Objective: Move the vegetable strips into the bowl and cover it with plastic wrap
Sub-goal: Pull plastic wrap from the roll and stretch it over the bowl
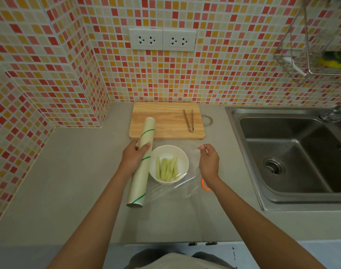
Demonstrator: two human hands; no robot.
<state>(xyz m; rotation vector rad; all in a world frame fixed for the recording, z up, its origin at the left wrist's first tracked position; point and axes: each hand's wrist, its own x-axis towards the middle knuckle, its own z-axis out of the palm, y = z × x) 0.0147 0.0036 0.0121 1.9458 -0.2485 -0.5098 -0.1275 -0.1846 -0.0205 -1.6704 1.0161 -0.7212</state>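
Note:
A white bowl stands on the grey counter and holds several pale green vegetable strips. A long roll of plastic wrap with green stripes lies just left of the bowl, its far end over the cutting board. My left hand grips the roll near its middle. A clear sheet of wrap stretches from the roll across the bowl toward the right. My right hand pinches the sheet's far edge, right of the bowl.
A wooden cutting board lies behind the bowl with metal tongs on it. A steel sink fills the right side. An orange rubber band lies under my right wrist. Tiled walls rise at the back and left.

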